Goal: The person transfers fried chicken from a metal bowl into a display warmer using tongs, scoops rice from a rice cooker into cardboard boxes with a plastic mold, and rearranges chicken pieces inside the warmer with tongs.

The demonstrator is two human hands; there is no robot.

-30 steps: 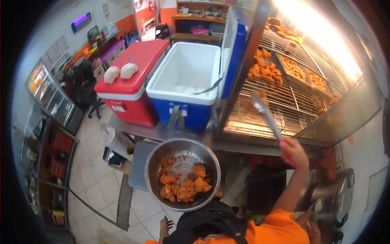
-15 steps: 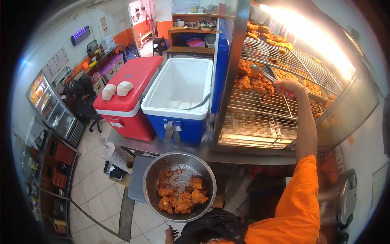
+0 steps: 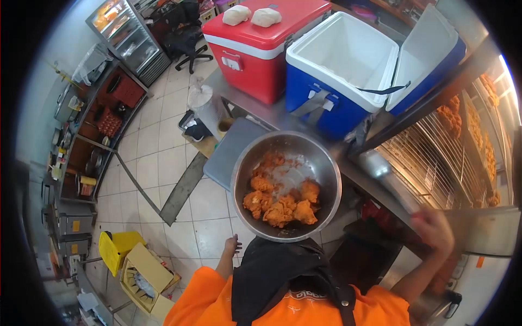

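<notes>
My right hand (image 3: 432,231) is closed around the red-handled end of metal tongs (image 3: 396,185). The tongs are smeared by motion, and their broad tip hangs in front of the warming cabinet, with no food visible in it. A steel bowl (image 3: 237,179) stands near my body, holding several pieces of fried chicken (image 3: 280,212) in its near half and crumbs farther back. Low at the bowl's left, my left hand (image 3: 234,245) hangs apart from it, fingers loosely out and nothing in them.
Fried chicken (image 3: 449,117) lies on wire racks in the lit warming cabinet (image 3: 429,157) at right. A blue cooler (image 3: 326,111) with its lid raised and a red cooler (image 3: 253,76) bearing two white wrapped bundles (image 3: 266,17) stand beyond the bowl. A grey stool (image 3: 217,163) is beside it.
My right hand has drawn back and down from the cabinet racks with the tongs. The view has turned down and left, and my left arm shows more.
</notes>
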